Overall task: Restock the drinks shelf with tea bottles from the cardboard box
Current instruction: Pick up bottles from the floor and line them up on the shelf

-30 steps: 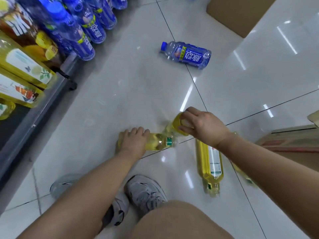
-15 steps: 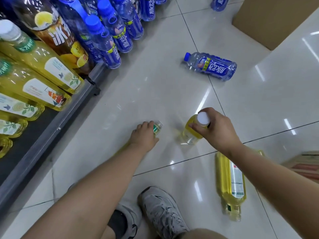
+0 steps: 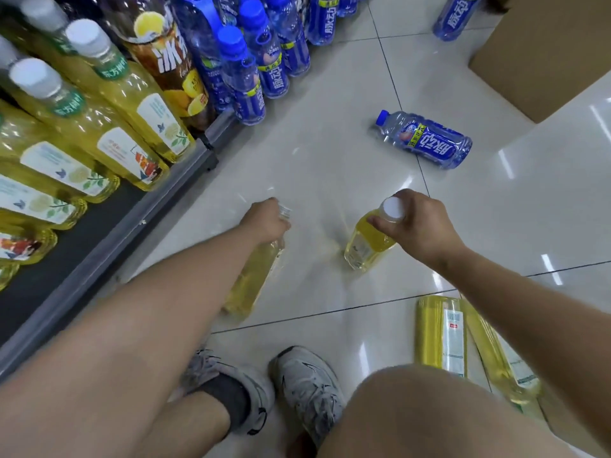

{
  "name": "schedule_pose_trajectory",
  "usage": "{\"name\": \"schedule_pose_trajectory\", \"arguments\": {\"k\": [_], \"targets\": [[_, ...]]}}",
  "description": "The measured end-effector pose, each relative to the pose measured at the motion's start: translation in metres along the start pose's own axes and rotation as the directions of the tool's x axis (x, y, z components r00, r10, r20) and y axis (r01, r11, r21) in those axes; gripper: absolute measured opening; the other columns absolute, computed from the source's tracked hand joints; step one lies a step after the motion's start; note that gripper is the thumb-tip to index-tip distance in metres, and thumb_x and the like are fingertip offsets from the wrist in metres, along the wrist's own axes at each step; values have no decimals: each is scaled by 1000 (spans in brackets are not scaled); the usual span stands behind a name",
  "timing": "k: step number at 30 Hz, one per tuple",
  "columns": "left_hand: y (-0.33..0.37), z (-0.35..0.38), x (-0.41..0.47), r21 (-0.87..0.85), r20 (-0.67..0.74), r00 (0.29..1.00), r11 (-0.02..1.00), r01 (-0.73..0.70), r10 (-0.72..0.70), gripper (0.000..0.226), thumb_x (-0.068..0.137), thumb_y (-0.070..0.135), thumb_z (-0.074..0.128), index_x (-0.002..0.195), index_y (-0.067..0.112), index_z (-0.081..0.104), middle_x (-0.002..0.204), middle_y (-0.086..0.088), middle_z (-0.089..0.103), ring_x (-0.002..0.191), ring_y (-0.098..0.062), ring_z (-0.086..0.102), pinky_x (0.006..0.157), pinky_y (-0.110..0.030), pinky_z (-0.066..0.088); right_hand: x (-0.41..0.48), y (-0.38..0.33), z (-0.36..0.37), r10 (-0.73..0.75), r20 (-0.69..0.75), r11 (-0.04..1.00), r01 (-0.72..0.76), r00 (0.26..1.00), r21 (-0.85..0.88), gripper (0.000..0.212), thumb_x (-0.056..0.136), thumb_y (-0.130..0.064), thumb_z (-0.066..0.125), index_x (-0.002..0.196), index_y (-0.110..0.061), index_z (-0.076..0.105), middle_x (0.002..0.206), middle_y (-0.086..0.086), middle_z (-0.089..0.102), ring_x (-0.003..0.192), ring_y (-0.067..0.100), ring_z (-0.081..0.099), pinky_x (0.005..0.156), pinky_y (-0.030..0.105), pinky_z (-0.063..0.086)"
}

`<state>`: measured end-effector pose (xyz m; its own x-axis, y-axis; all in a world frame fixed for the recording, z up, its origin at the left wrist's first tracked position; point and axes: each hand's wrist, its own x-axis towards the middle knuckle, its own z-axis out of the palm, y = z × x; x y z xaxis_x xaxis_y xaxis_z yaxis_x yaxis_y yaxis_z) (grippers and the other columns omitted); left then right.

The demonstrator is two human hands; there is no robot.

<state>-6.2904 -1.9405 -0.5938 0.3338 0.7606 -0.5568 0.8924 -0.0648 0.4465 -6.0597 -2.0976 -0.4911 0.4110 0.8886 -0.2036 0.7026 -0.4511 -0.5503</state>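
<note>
The left grip (image 3: 264, 219) is curling round the neck of a blurred tea bottle (image 3: 254, 276), holding it just below the cap; that bottle is slanting back toward the person, its base hanging close to the floor (image 3: 330, 166), and whether it is touching the tiles I cannot tell. The right grip (image 3: 423, 226) is wrapping fingers and thumb round the neck of a white-capped tea bottle (image 3: 367, 246), which is tilting with its base down by the floor; the two held bottles are sitting apart, with bare tile between them. Two more tea bottles (image 3: 441, 335) are lying side by side on the floor under the right forearm, their lower ends hiding behind a knee. The drinks shelf (image 3: 132, 233) is running along the left, carrying rows of shelved tea bottles (image 3: 109, 127) with yellow liquid and pale caps; past them, blue-capped bottles (image 3: 254, 84) are standing in a row. One blue bottle (image 3: 426, 140) is lying on its side on the floor beyond the right grip; a cardboard box (image 3: 545, 61) is sitting at the upper right; grey shoes (image 3: 307, 388) are resting on the tiles at the bottom.
</note>
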Motion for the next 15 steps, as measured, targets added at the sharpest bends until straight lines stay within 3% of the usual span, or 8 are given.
{"name": "schedule_pose_trajectory", "arguments": {"k": [3, 8, 12, 15], "targets": [[-18, -40, -28, -143, -129, 991, 990, 13, -31, 29, 84, 25, 73, 107, 14, 60, 100, -1, 63, 93, -21, 60, 71, -24, 40, -2, -44, -8, -62, 36, 998, 61, 997, 16, 41, 79, -45, 76, 98, -11, 64, 91, 4, 65, 86, 23, 59, 72, 32, 48], [-39, -97, -87, -324, -315, 948, 944, -56, -51, 37, 83, 28, 78, 114, 13, 64, 104, -3, 68, 95, -21, 63, 74, -26, 42, -13, -125, -19, -179, 45, 983, 177, 983, 43, 42, 78, -47, 76, 95, -10, 63, 89, 5, 66, 83, 23, 60, 69, 32, 48], [-42, -143, -143, -308, -436, 900, 936, -169, 19, 36, 86, 24, 77, 116, 11, 61, 106, -4, 63, 99, -23, 57, 82, -31, 46, -33, -188, -27, -266, 35, 964, 266, 963, 2, 41, 80, -46, 75, 98, -11, 61, 92, 4, 64, 85, 24, 57, 65, 31, 41], [-50, -173, -185, -274, -512, 856, 932, -239, 69, 28, 87, 23, 75, 108, 16, 58, 103, -3, 62, 96, -23, 56, 77, -31, 42, -48, -232, -31, -334, 23, 943, 334, 942, 4, 41, 80, -45, 76, 101, -14, 61, 96, 4, 63, 88, 25, 58, 71, 34, 48]]}}
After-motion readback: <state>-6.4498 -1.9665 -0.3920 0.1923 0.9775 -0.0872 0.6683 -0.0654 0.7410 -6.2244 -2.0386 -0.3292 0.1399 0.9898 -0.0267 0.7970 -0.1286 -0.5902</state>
